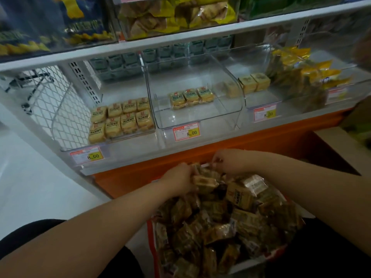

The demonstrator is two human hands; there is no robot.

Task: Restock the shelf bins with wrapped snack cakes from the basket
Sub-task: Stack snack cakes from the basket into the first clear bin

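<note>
Head view, both hands (197, 169) gripping basket's cakes (202, 178)

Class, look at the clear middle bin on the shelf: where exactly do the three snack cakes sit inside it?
In the head view, the three snack cakes sit side by side on the middle bin floor, left of centre, above its price tag.

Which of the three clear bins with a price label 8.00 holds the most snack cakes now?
The left bin: it holds two rows of cakes. The middle bin has one row of three, and the right bin only a few.
</note>
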